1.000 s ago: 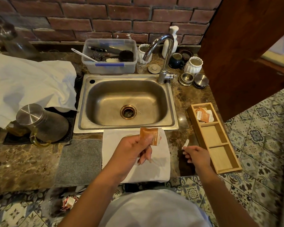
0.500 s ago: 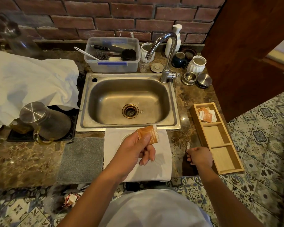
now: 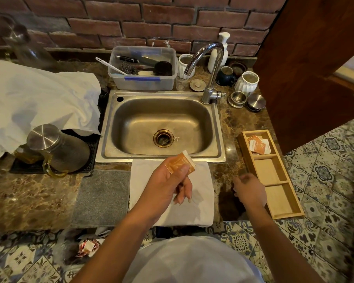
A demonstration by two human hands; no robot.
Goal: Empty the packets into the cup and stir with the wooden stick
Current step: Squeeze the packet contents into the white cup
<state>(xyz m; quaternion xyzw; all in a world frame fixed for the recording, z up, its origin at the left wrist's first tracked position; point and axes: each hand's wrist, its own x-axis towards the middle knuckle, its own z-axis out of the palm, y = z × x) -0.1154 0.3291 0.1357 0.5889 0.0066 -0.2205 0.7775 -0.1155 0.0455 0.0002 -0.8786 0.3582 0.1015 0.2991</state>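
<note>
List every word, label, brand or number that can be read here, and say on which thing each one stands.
None can be read.
Orange packet pinched by the left hand: pale print, blurred.
Packets in the wooden tray: marks too small.
Blue tape on the plastic tub: no writing visible.

hands: two, the left hand (image 3: 168, 185) and the right hand (image 3: 249, 190)
orange packets: one in the left hand (image 3: 179, 163); a small pile in the wooden tray (image 3: 259, 144), exact number hard to tell
wooden tray: one (image 3: 282, 198); three compartments
sinks: one (image 3: 161, 127); one tap (image 3: 209, 66)
white ribbed cups: two, one left of the tap (image 3: 185, 65), one right of it (image 3: 247, 81)
dark mugs: one (image 3: 226, 75)
small round metal tins: two (image 3: 238, 99) (image 3: 255, 102)
plastic tubs: one (image 3: 144, 68)
soap dispensers: one (image 3: 221, 52)
steel-lidded jugs: one (image 3: 57, 148)
cloths on the counter: one white towel (image 3: 196, 203); one grey mat (image 3: 102, 198); one large white cloth (image 3: 39, 101)
</note>
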